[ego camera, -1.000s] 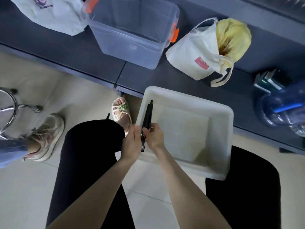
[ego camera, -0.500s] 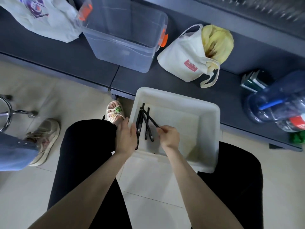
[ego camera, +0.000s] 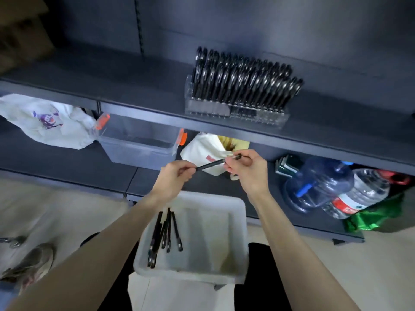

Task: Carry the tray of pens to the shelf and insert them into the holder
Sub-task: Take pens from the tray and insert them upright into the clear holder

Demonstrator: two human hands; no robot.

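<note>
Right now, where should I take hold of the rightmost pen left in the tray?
Pinch the rightmost pen mid-barrel from above, coming in from its right: it lies flat, with bare tray floor on that side and the other pens crowding its left.

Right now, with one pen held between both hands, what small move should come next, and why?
Probably the left hand lets go and the right hand lifts the pen toward the clear holder on the shelf: both hands pinch it above the tray, and the holder stands higher up.
</note>
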